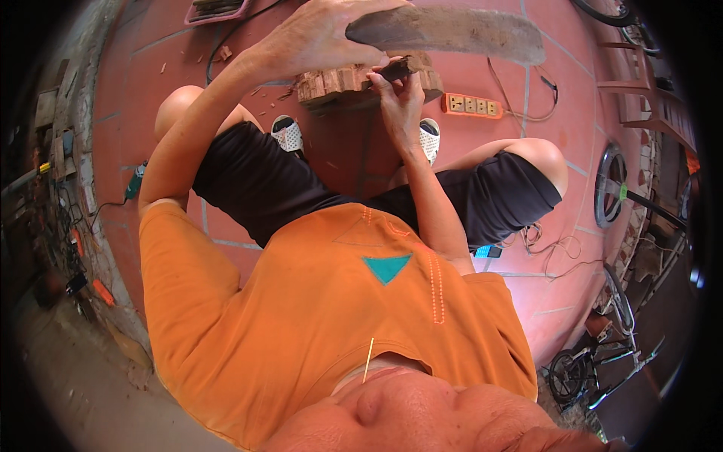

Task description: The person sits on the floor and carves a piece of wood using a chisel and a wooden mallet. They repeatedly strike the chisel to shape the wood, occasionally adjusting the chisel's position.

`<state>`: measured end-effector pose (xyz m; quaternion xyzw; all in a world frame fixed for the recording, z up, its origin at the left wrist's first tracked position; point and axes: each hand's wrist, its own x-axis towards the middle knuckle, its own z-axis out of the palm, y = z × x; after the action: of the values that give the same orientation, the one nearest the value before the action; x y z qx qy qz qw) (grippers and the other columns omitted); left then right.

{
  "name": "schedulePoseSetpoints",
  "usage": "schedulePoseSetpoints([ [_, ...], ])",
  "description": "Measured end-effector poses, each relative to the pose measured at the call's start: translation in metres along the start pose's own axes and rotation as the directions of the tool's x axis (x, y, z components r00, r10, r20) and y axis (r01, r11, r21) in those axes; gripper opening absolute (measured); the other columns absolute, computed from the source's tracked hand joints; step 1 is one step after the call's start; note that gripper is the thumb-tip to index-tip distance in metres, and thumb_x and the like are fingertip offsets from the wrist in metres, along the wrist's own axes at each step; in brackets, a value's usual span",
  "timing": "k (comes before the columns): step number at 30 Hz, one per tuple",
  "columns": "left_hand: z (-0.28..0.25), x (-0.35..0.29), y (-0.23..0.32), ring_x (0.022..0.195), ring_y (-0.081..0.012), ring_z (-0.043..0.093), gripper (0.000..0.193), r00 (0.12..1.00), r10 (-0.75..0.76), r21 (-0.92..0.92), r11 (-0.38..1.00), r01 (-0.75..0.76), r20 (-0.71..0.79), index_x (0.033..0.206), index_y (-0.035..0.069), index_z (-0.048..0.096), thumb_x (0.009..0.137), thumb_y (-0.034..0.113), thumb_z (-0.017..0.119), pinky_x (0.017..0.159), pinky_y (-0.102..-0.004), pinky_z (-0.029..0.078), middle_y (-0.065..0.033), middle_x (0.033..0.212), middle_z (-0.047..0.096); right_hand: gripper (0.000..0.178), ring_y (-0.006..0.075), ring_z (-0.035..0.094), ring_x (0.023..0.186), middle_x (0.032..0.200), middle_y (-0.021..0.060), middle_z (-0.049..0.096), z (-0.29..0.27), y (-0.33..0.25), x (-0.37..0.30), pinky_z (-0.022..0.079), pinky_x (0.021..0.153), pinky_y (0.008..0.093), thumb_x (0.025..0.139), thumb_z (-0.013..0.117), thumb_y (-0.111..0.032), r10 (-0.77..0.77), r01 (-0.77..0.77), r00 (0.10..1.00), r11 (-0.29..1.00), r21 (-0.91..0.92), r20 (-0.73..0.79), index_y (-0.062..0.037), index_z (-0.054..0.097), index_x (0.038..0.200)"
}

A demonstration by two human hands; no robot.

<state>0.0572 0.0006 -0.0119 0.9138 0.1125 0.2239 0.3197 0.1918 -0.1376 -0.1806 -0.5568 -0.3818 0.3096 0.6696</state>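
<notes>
I am gripping a broad, rust-brown cleaver-like blade (467, 34) in my left hand (320, 39), at its darker end, with fingers passing above it and the thumb below; exactly how the palm is meeting it I cannot tell, as the upper edge is cutting off the view. My right hand (403, 105) is pinching a small dark piece of wood (399, 69) at the top of a rough-sided wooden block (324, 89); whether the blade is touching that piece I cannot tell. Some cutting seems done, judging by the reddish wood chips (225, 53) lying on the tiled floor (169, 53), but the piece in my fingers is looking rough and, I would judge, unfinished; how much is left to take off is not showing. Farther out, an orange power strip (472, 105) is lying just right of the block, my white perforated shoes (286, 134) are resting on its near side, and a pink basket (211, 19) is sitting off to the left. I am finding no writing that I can read: my orange shirt (324, 301) is carrying a teal triangle (387, 267) and stitching, the power strip is showing sockets without a legible label, and a blue device (488, 251) near my right thigh is appearing too small to make out.
</notes>
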Motion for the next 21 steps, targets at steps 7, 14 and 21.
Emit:
schedulePoseSetpoints([
  [7,0.022,-0.013,-0.016,0.096,-0.0352,0.072,0.065,0.982,-0.101,0.368,0.929,0.035,0.161,0.142,0.02,0.058,0.084,0.041,0.079,0.083,-0.0445,0.057,-0.0187,0.107,0.073,0.032,0.0166,0.068,0.096,0.113,0.0091,0.068,0.0,-0.002,0.0,0.059,0.079,0.0297,0.095,0.069,0.004,0.089,-0.08,0.995,0.983,0.166,-0.05,-0.0009,0.054,0.122],
  [14,-0.005,0.003,0.023,0.116,-0.0375,0.068,0.078,0.948,-0.216,0.085,0.976,0.201,0.236,0.146,0.002,0.052,0.078,0.025,0.082,0.102,-0.0407,0.052,-0.0265,0.128,0.066,0.026,0.0178,0.07,0.095,0.109,0.0077,0.067,-0.004,-0.005,0.0,0.059,0.076,0.0291,0.096,0.067,0.005,0.127,-0.108,0.99,0.965,0.238,-0.063,-0.0023,0.055,0.118],
  [21,-0.01,0.004,0.023,0.117,-0.0314,0.069,0.07,0.991,-0.124,-0.087,0.988,0.128,0.052,0.144,0.0,0.053,0.08,0.012,0.08,0.102,-0.0387,0.051,-0.0232,0.127,0.069,0.03,0.0191,0.072,0.096,0.107,0.0078,0.067,-0.009,-0.005,0.007,0.06,0.075,0.0298,0.097,0.064,0.004,0.139,-0.12,0.989,0.949,0.29,-0.048,-0.0053,0.052,0.122],
])
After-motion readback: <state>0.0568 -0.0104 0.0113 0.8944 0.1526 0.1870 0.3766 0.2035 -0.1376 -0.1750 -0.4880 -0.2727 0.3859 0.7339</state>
